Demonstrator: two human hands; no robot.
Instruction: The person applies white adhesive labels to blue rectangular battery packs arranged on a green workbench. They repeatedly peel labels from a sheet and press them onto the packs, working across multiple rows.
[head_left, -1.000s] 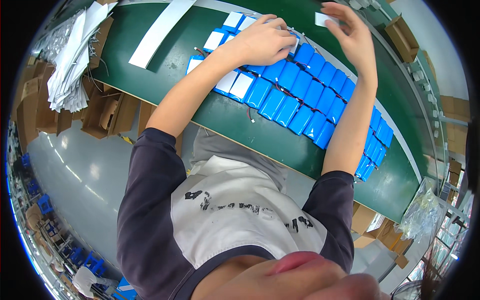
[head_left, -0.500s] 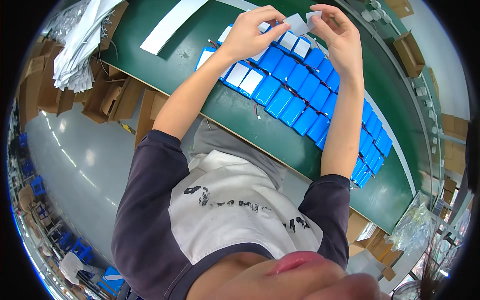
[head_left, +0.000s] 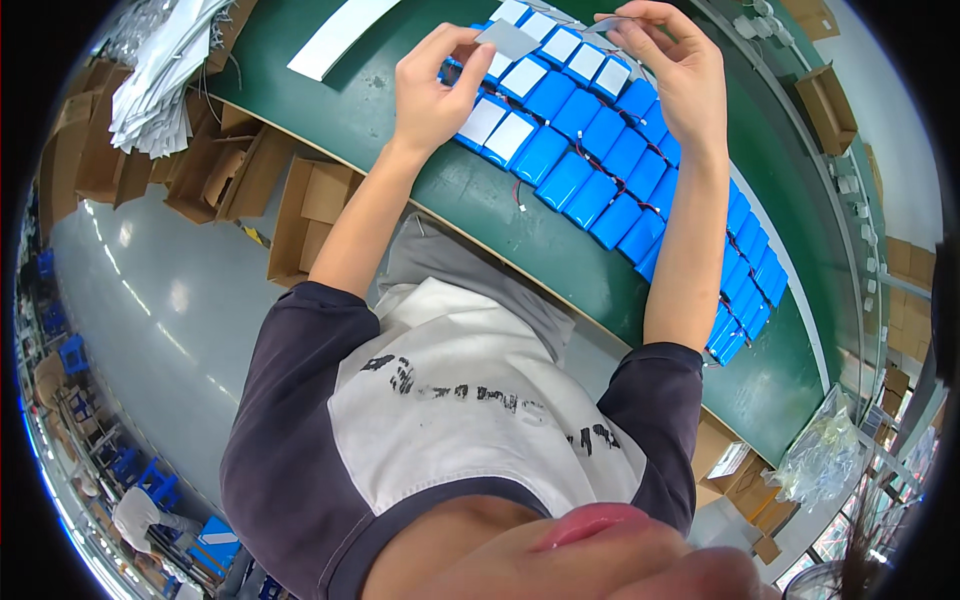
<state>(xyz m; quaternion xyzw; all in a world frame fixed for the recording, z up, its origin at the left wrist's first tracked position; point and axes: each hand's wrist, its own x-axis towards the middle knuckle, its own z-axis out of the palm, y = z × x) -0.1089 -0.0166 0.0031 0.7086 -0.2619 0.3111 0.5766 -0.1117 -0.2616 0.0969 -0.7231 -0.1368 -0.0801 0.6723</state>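
Observation:
Between the thumb and fingers of my left hand [head_left: 432,92] is a grey-white rectangular pad [head_left: 512,40], held over the far left part of the rows. My right hand [head_left: 678,68] pinches a smaller thin piece [head_left: 606,25], seen nearly edge-on, above the far edge of the rows. Below both hands lie several rows of blue shrink-wrapped battery packs [head_left: 577,113] with thin dark and red wires between them. White rectangular pads [head_left: 509,136] cover the tops of several packs at the left end; those further right show bare blue.
The packs lie on a green worktable [head_left: 400,75]. A long white strip [head_left: 335,42] lies at its far left. Cardboard boxes [head_left: 312,215] and a pile of white sheets [head_left: 160,95] stand left of the table. A clear plastic bag [head_left: 815,450] hangs at the right end.
My left hand has moved left and slightly nearer with its pad, away from my right hand. The piece in my right hand has tilted from facing me to nearly edge-on.

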